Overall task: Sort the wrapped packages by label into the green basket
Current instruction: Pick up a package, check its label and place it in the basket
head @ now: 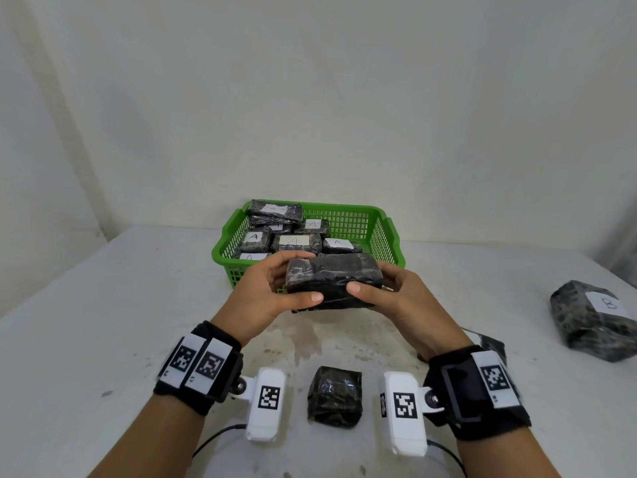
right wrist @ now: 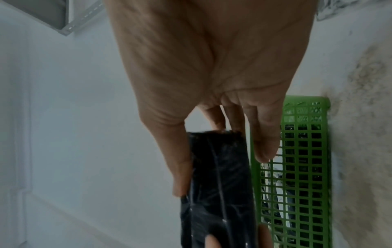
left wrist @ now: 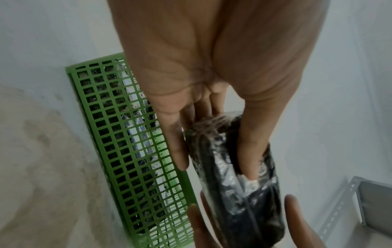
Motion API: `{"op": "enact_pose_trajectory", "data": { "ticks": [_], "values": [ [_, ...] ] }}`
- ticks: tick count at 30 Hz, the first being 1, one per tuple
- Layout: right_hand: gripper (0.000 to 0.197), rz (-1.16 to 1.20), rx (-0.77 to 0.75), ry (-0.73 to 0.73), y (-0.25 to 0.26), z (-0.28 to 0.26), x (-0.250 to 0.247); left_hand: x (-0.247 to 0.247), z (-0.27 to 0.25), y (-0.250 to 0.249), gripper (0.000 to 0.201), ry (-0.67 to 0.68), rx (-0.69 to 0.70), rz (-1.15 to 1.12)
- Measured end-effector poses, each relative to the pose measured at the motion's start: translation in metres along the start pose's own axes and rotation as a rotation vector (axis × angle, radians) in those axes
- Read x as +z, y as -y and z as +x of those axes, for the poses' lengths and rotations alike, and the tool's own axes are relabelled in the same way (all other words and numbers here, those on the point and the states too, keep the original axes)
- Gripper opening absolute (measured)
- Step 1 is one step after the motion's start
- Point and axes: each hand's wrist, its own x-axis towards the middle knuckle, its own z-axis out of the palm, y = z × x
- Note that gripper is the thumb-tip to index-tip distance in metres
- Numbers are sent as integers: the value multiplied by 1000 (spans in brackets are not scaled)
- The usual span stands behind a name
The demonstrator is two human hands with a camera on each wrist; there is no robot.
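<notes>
White table: basket packages labelled "A", another "B".

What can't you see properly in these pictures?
- Held package: no label shows in any view, so its letter is unknown.
- Small package on the table: head view shows no label on its visible sides.
- Another package: mostly hidden behind the right hand and wrist.
- Lower packages in the green basket: labels covered by those stacked above.

Package between fingers, beside basket
</notes>
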Motion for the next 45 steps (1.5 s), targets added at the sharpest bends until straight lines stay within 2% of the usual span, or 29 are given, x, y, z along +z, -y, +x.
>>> {"op": "enact_pose_trajectory", "data": {
  "ticks": [3,6,9,12,14,16,20,23,28,33,35,39,42,45],
  "values": [
    [69,52,102,-2,-1,2,0,-1,1,1,69,2,33,0],
    [54,113,146,-23,-2,3,2,1,2,3,72,43,21,-15],
    [41,131,107,-110,-6,3,1,4,2,5,72,84,-54,-110],
    [45,115,75,-144,-6,3,-1,7,3,6,56,-2,-134,-164],
    [54,102,76,-110,-5,3,0,8,3,8,42,-47,-138,-123],
    [62,65,78,-79,-5,2,2,8,2,9,38,-38,-126,-51],
    [52,46,35,-102,-3,0,2,9,0,7,42,25,-129,-58],
    [61,54,45,-74,-1,0,1,8,1,6,43,-27,-105,-48],
    [48,129,54,-94,-1,2,-1,4,4,9,63,-22,-152,-186],
    [48,141,-16,-79,5,0,-1,3,2,3,44,-34,-91,11],
    [52,205,-50,-58,10,-2,1,-1,3,3,43,-29,-64,91],
    [48,253,-80,-39,15,-3,4,-1,3,5,49,-57,-55,216],
    [45,221,-2,3,13,-4,8,5,2,6,52,-78,-44,215],
    [35,204,160,86,12,-8,12,12,4,11,54,-85,-15,218]
  ]
}}
